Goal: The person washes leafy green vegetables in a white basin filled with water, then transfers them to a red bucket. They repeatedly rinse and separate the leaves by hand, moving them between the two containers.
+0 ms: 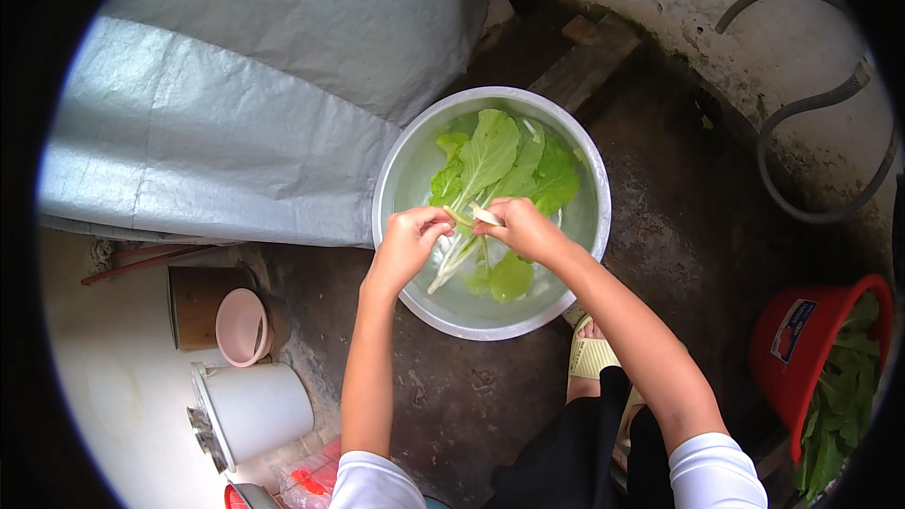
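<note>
A wide metal basin (599,177) with water in it stands on the floor before me. Large green leaves (489,148) with pale stalks float in the water, and smaller round leaves (512,277) lie nearer to me. Above the basin, my left hand (416,232) pinches the end of a yellow-green stalk (459,217) between thumb and fingers. Close beside it, my right hand (524,226) grips a whitish stalk (486,215). Whether these two pieces belong to one leaf cannot be made out. My fingers cover part of the leaves beneath.
A silvery sheet (269,134) drapes down to the basin's left rim. A red tub (781,346) of leafy greens stands at right. Along the left wall are a pink bucket (240,325) and a white bucket (265,406). A grey hose (778,127) hangs on the right; a wooden plank (590,60) lies behind.
</note>
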### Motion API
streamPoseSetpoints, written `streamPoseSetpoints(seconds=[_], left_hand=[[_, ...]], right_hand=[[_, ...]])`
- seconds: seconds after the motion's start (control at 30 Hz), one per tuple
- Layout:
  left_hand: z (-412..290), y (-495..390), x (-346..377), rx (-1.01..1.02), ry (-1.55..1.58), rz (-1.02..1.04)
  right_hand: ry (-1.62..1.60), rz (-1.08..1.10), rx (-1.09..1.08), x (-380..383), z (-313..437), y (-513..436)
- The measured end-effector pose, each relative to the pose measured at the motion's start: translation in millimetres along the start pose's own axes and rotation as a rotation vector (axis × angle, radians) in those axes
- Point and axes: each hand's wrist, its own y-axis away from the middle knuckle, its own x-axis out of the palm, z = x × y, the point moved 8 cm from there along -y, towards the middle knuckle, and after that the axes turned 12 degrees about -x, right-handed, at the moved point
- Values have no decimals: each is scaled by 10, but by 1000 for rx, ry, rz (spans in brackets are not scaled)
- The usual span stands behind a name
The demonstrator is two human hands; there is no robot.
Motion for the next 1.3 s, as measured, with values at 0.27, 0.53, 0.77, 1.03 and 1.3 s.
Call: streamPoseSetpoints(seconds=[0.27,0.53,0.77,1.03,1.3], left_hand=[[342,-29,-36,-261,582,62],[451,-95,358,-212,763,63],[463,-167,772,-309,670,10],[559,-216,919,-305,728,49],[680,-306,1099,-239,735,30]], right_hand=[[-129,-71,235,-183,-200,44],[-476,-141,339,-159,-223,133],[-915,-289,300,-41,-433,182],[-933,-505,333,-115,-579,286],[-812,-631,436,-136,-757,430]])
